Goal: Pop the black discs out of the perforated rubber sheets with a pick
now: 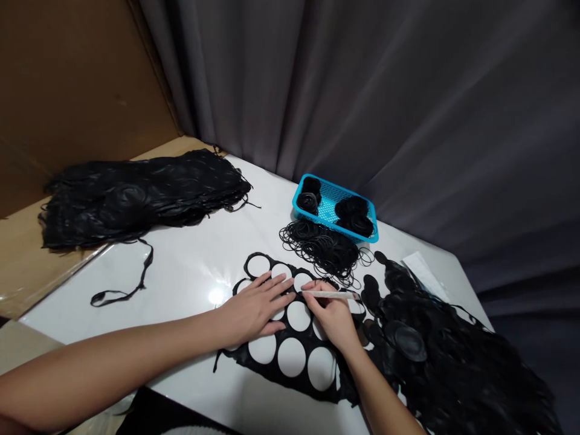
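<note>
"Black, crumpled layers (pixel 145 196) make a thick stack at the far left, yes?"

"Yes, partly on the white bench (pixel 181 284), with a loose strip (pixel 145 266) (thin and looped at one end) just in front."

"And the left hand (pixel 258 305)?"

"Palm down, fingers spread, gripping nothing; it presses on the black sheet (pixel 306 341), which lies flat at the near middle of the bench (white shows through its round holes)."

"Beyond the sheet?"

"A tangle of thin black rings (pixel 324 248), right by the near side of the blue basket (pixel 327 211) (more black bundles sit at both its ends)."

"What does the right hand (pixel 333 311) do?"

"It pinches a slender pale tool (pixel 334 295) over the sheet. I can't tell what the tip touches (the fingers cover it)."

"Farther right?"

"Some dark discs (pixel 371 290), then a white slip (pixel 425 275) behind a big black heap (pixel 466 362) that spreads toward the near right."
</note>
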Available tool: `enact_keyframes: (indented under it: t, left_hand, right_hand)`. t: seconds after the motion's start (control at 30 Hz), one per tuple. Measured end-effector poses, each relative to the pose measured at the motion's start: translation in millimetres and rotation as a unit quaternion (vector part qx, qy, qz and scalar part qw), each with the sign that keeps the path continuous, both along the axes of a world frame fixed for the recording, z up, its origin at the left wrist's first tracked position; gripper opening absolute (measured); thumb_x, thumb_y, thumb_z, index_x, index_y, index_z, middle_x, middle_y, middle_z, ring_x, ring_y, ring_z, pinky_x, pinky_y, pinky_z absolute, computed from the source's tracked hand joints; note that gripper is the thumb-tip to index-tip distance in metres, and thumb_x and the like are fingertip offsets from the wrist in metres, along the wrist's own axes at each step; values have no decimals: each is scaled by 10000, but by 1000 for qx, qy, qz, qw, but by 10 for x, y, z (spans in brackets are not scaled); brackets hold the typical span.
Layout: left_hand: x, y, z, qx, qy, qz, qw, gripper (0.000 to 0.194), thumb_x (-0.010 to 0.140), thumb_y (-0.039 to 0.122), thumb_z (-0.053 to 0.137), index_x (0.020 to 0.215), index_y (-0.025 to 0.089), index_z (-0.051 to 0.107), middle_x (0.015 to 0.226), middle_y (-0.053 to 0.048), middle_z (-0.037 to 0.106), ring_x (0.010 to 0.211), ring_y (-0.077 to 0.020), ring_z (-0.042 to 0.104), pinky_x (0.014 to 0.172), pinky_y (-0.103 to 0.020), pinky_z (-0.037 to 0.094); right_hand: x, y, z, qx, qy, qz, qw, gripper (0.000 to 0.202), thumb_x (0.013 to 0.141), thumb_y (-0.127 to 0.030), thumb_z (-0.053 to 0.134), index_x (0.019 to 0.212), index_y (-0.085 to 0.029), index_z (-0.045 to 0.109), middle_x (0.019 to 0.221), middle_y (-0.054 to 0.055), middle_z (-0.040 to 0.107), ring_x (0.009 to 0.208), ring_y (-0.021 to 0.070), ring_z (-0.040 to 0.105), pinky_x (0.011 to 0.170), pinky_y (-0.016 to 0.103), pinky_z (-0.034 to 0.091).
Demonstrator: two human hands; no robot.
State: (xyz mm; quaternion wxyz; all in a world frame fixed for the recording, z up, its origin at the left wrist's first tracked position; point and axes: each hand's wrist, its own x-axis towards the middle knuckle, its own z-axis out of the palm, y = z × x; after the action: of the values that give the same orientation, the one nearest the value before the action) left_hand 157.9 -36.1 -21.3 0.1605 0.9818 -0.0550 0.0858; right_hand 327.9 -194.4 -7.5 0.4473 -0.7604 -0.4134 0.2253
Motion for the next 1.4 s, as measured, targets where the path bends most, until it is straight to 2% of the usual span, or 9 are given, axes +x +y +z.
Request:
enact_keyframes:
  t: [0.2,0.37,0.43,0.6,0.73,0.83,1.03,1.27,1.4]
  left_hand:
    - [8,5,32,1,10,2,1000,587,964,488,596,1445,175,472,1591,-140,353,1490,-322,284,1219,-495,193]
    - [20,34,102,13,40,-8,999,629,937,472,625,1469,183,453,1626,-143,271,1512,-388,173,1210,-549,190]
    - [14,37,120,11,46,-1,999,626,935,480,621,1468,193,461,1628,-138,266,1510,-418,143,1198,-564,210]
    - [-2,58,110,3,40,-3,999,592,955,504,584,1456,206,476,1639,-143,230,1509,-441,108,1187,-582,213]
    - [26,127,112,-5,31,-6,999,613,928,542,626,1424,206,498,1637,-180,207,1500,-460,132,1179,-597,212]
    - [29,152,176,-2,18,-9,1000,632,927,529,643,1432,191,467,1628,-200,217,1501,-437,165,1188,-585,212]
    - [-189,-23,320,-12,7,-81,997,436,943,350,638,1319,155,536,1522,-168,439,1447,-312,366,1223,-441,239]
    - [-358,-135,228,9,22,-71,997,548,945,399,637,1428,191,481,1571,-155,382,1462,-322,347,1220,-464,226]
    - [-353,-120,196,-9,13,-71,997,543,958,399,614,1441,196,471,1576,-154,373,1482,-314,310,1225,-463,213]
  right_hand:
    - [-75,-37,-5,3,-115,37,993,181,957,-278,540,790,-230,590,973,66,695,938,233,644,850,359,509]
    - [-196,-11,-74,-13,-335,117,935,193,953,-123,410,948,-213,581,1059,131,675,1030,282,598,894,412,497]
    - [-75,-4,-40,-29,-352,70,933,184,929,-124,415,922,-222,570,1005,119,675,976,272,606,855,389,497]
    - [612,-165,235,-66,-326,-192,923,183,931,-305,423,762,-250,467,706,65,575,652,245,548,646,365,416]
    - [854,-349,392,-60,-260,-254,930,264,942,-375,462,703,-272,420,623,29,558,571,227,528,607,356,370]
    - [735,-383,412,-22,-143,-229,963,303,909,-414,553,658,-274,456,636,5,569,621,221,536,634,348,389]
    - [285,-307,435,-18,-37,-126,991,330,870,-479,621,674,-237,512,777,26,681,761,212,600,706,309,433]
    - [-239,-302,435,-31,58,4,998,296,903,-434,607,703,-231,523,828,25,718,807,212,654,748,296,476]
    - [-451,-331,313,-43,46,13,998,258,913,-379,603,709,-232,543,858,41,747,856,227,690,752,302,490]
